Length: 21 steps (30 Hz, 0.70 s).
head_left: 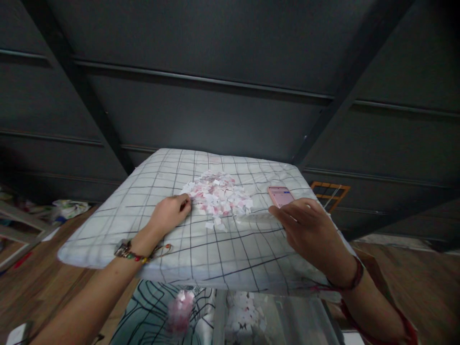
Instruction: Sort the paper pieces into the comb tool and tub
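A loose pile of small white and pink paper pieces lies on a white cloth with dark grid lines. My left hand rests at the left edge of the pile, fingers curled together; whatever they pinch is hidden. On the other side, my right hand is closed at the end of a pale, flat strip that reaches towards the front of the pile. Its exact kind is unclear. A pink-edged phone with a lit screen lies just beyond the right hand, partly covered by it.
Below the near edge are a clear container with white pieces and a blurred pink bundle on teal patterned fabric. A dark panelled wall stands behind. An orange frame leans at right, above wooden floor.
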Tool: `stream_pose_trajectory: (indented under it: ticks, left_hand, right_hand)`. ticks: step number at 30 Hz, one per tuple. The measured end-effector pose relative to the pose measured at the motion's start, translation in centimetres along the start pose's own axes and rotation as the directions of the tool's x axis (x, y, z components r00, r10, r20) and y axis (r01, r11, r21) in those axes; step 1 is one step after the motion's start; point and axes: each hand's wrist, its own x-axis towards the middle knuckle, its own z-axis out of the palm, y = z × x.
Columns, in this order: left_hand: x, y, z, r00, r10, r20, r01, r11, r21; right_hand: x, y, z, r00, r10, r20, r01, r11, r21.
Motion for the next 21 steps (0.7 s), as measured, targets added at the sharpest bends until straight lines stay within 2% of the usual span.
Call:
stream_pose_trajectory:
  ticks: [4,8,17,21]
  left_hand:
    - [0.0,0.0,0.0,1.000,0.004,-0.010,-0.004,1.000,-0.005]
    - [0.0,0.1,-0.1,1.000,0.000,-0.006,0.000,1.000,-0.012]
    - [0.0,0.1,-0.1,1.000,-0.005,0.008,0.005,1.000,-0.025]
    - [0.0,0.2,-0.2,1.000,-0.003,0.011,0.003,1.000,-0.023]
  right_hand:
    - [0.1,0.4,0.9,0.998,0.058,0.017,-0.057,0.998,-0.030]
    - [-0.4,0.8,0.7,0.995,0.103,0.017,-0.103,0.995,-0.017]
    - [-0.8,0.2,-0.8,0.999,0.022,0.040,-0.022,0.999,0.024]
    - [-0.7,0.0,-1.3,0.999,0.024,0.029,-0.025,0.998,0.054]
